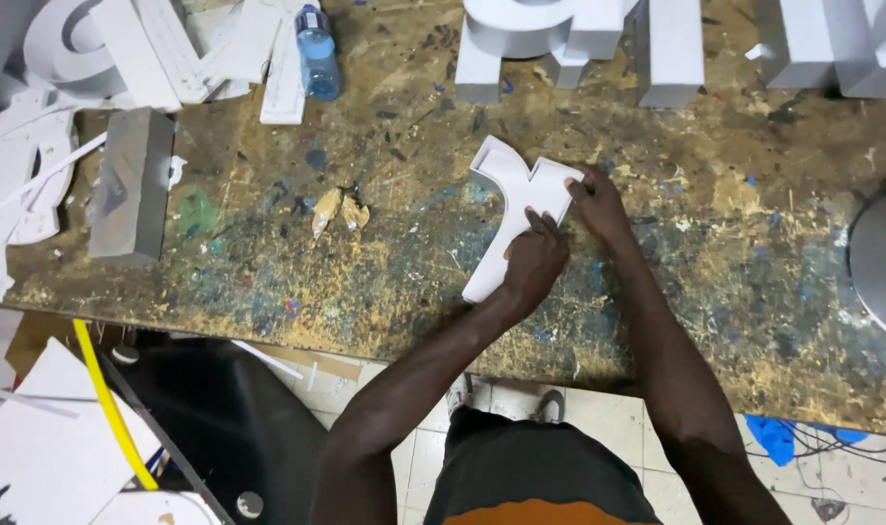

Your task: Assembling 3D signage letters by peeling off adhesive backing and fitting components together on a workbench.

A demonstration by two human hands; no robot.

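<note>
The white Y-shaped letter (517, 209) is lying flat near the middle of the paint-spattered bench (394, 243), its two arms pointing away from the person and its stem slanting down toward the near edge.

In the head view, the left hand (535, 262) is resting on the stem of the letter, its grip partly closed, with the fingers curled over the stem's right edge and pressing it down onto the bench. The right hand (598, 204) is sitting at the tip of the letter's right arm, its grip loosely closed, fingertips pinching or pressing that tip; whether it is actually gripping the edge or only pushing on it cannot be told. The two hands are lying close together, just beside each other on the letter.

To the left of the letter, two small torn scraps (339, 211) are lying on the bench, and further left a grey block (132, 185) is sitting near a heap of white cut-outs (34, 156). A blue plastic bottle (317, 53) is lying at the far edge, and large white letter forms (579, 44) are standing along the back. A yellow strip (107, 403) is curving below the bench on the left.
</note>
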